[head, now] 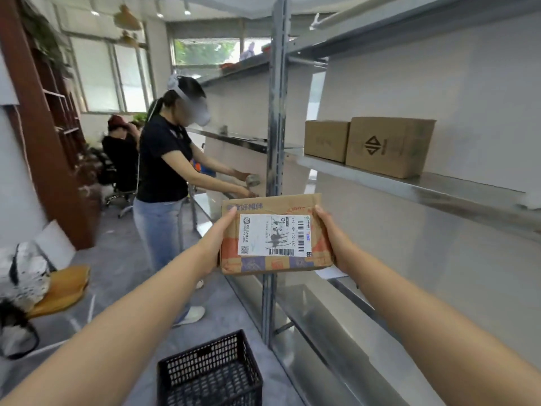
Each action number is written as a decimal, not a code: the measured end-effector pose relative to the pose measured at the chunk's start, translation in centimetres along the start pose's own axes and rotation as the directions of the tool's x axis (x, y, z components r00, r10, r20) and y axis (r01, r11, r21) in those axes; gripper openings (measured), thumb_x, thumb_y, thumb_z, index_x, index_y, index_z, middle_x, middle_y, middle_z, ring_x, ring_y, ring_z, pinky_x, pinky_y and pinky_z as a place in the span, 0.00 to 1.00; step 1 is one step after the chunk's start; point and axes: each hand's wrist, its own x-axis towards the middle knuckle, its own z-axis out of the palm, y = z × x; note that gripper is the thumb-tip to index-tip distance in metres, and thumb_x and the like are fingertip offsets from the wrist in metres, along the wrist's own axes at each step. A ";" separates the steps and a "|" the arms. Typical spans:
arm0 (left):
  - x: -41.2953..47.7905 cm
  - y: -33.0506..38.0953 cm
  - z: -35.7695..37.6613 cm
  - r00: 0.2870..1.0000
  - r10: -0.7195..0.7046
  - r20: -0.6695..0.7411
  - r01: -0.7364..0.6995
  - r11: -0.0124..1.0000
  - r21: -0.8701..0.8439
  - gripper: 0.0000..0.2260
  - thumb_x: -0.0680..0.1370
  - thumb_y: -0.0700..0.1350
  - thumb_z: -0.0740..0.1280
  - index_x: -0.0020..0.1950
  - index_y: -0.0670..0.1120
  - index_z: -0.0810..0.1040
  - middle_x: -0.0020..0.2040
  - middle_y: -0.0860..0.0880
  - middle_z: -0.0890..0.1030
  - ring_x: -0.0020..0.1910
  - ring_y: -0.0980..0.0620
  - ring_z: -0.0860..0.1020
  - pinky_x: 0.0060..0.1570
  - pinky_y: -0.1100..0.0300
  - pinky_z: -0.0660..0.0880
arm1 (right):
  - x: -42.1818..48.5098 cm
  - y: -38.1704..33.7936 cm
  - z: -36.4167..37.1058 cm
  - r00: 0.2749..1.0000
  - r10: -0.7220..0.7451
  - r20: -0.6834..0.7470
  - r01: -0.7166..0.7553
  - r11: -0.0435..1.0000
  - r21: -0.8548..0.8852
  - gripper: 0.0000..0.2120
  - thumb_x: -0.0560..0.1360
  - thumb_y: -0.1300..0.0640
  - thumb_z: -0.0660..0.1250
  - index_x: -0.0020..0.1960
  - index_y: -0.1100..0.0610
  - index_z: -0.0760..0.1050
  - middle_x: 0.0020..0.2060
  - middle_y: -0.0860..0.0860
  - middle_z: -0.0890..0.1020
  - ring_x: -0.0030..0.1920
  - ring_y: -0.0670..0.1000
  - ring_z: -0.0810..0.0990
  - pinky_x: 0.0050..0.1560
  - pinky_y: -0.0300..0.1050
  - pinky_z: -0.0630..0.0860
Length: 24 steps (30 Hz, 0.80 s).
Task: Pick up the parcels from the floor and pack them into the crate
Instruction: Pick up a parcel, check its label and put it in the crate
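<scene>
A flat brown cardboard parcel (275,234) with a white shipping label is held up in front of me at chest height. My left hand (218,243) grips its left edge, thumb on top near the upper corner. My right hand (332,238) grips its right edge, thumb along the top face. Both arms are stretched forward. A black perforated plastic crate (210,373) stands on the grey floor below and to the left of the parcel; what I see of its inside holds nothing.
Metal shelving (409,183) runs along the right, with two brown cartons (389,146) on a shelf. A steel upright (273,159) stands just behind the parcel. A person in a black shirt (164,177) works at the shelf ahead. Bags (44,282) lie on the floor at the left.
</scene>
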 end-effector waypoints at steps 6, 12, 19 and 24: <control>-1.3 -0.8 -4.5 0.985 0.018 -0.172 -0.012 0.999 0.035 0.16 0.79 0.58 0.58 0.53 0.48 0.79 0.43 0.47 0.86 0.40 0.50 0.84 0.43 0.53 0.78 | 3.1 1.2 4.8 0.986 0.002 0.168 -0.009 0.999 0.044 0.22 0.79 0.40 0.54 0.55 0.54 0.78 0.46 0.54 0.86 0.43 0.52 0.85 0.40 0.45 0.82; -1.5 -0.1 -9.9 0.978 0.020 -0.206 0.020 0.982 0.188 0.27 0.65 0.66 0.72 0.58 0.52 0.79 0.58 0.41 0.81 0.57 0.42 0.76 0.62 0.36 0.70 | 5.6 1.7 8.7 0.957 0.061 0.285 -0.075 0.996 0.040 0.22 0.79 0.39 0.53 0.54 0.52 0.78 0.44 0.52 0.86 0.43 0.52 0.85 0.41 0.45 0.82; 2.8 1.1 -15.5 0.950 0.054 -0.308 -0.020 0.993 0.115 0.31 0.64 0.68 0.71 0.62 0.55 0.73 0.57 0.43 0.82 0.55 0.40 0.78 0.58 0.35 0.72 | 10.5 1.8 12.4 0.971 0.070 0.227 -0.069 0.998 -0.014 0.27 0.75 0.34 0.57 0.65 0.50 0.73 0.57 0.50 0.80 0.59 0.54 0.77 0.65 0.55 0.70; 6.3 1.4 -18.2 0.909 -0.008 -0.417 -0.007 0.999 -0.033 0.31 0.68 0.69 0.66 0.65 0.54 0.69 0.55 0.41 0.82 0.50 0.38 0.81 0.46 0.38 0.78 | 13.1 3.7 16.7 0.970 0.164 0.180 -0.182 0.979 0.089 0.39 0.70 0.34 0.65 0.75 0.42 0.52 0.75 0.53 0.57 0.71 0.62 0.63 0.65 0.58 0.67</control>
